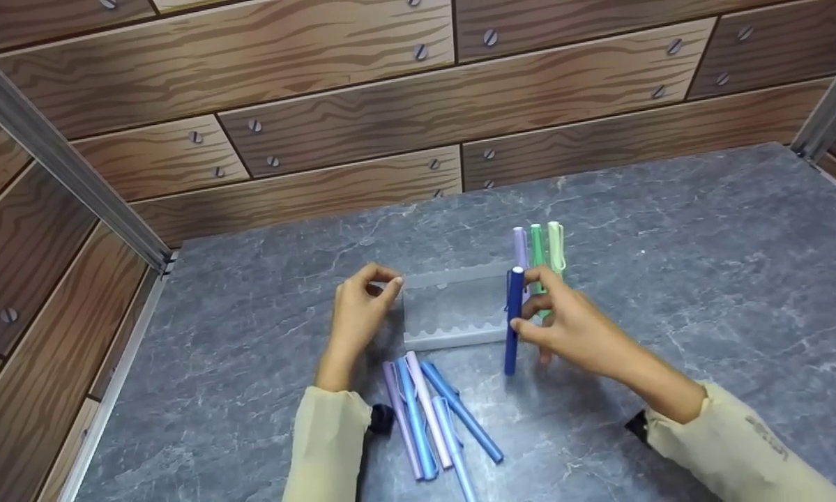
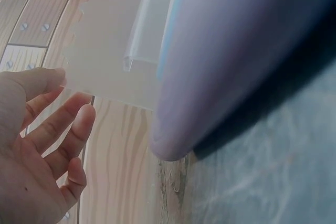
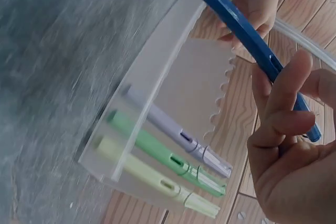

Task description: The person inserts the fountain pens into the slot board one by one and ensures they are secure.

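Note:
A dark blue pen (image 1: 512, 328) stands nearly upright, pinched between the thumb and fingers of my right hand (image 1: 564, 321), over the right part of a clear notched tray (image 1: 452, 339). My left hand (image 1: 362, 307) pinches the tray's left edge with thumb and forefinger. In the right wrist view a purple pen (image 3: 181, 137), a green pen (image 3: 168, 156) and a pale green pen (image 3: 152, 177) lie side by side in the tray; the right hand (image 3: 294, 129) holds the blue pen (image 3: 247, 35) above them. The left wrist view shows the left hand (image 2: 47, 140) at the tray's corner (image 2: 105, 72).
Several blue and purple pens (image 1: 418, 418) lie loosely bunched in front of the tray, beside the left sleeve (image 1: 327, 443). The grey marbled tabletop (image 1: 703, 279) extends to both sides, with wood-patterned panels (image 1: 334, 63) behind and at the left.

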Demonstrator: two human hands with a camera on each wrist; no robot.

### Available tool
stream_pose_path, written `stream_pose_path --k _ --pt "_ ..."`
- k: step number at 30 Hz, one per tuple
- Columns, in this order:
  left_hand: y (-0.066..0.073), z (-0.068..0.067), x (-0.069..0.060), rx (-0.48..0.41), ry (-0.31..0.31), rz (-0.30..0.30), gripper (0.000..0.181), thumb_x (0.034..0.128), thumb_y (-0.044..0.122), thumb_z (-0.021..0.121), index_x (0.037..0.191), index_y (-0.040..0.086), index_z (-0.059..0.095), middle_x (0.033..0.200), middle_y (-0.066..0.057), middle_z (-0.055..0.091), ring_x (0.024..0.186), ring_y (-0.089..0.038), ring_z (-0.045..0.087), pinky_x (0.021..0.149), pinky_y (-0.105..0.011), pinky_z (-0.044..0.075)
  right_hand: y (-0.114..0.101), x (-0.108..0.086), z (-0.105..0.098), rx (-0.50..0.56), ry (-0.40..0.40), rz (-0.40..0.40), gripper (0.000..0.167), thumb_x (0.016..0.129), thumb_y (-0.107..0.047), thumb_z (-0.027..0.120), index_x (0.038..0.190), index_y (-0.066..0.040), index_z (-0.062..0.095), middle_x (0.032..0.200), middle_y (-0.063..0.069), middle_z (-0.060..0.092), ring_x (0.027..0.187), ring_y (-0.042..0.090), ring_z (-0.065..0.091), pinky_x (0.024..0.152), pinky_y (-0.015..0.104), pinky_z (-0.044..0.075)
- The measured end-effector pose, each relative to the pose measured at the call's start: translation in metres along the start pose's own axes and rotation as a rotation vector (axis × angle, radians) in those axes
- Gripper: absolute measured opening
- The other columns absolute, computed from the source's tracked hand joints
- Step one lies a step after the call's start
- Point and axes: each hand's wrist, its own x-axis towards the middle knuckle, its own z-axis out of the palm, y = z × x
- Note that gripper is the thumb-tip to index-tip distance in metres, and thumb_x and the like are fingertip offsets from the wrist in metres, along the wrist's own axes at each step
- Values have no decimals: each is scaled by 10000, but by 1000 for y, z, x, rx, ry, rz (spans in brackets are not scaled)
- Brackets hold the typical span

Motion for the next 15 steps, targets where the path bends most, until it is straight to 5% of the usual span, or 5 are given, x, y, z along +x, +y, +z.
stream_pose_path --k 15 --pt "1 -1 0 15 7 20 92 883 164 696 900 74 710 913 -74 737 728 -182 652 663 -278 516 6 13 0 -312 268 -79 362 893 -125 672 1151 -32 435 913 151 707 589 152 608 478 251 462"
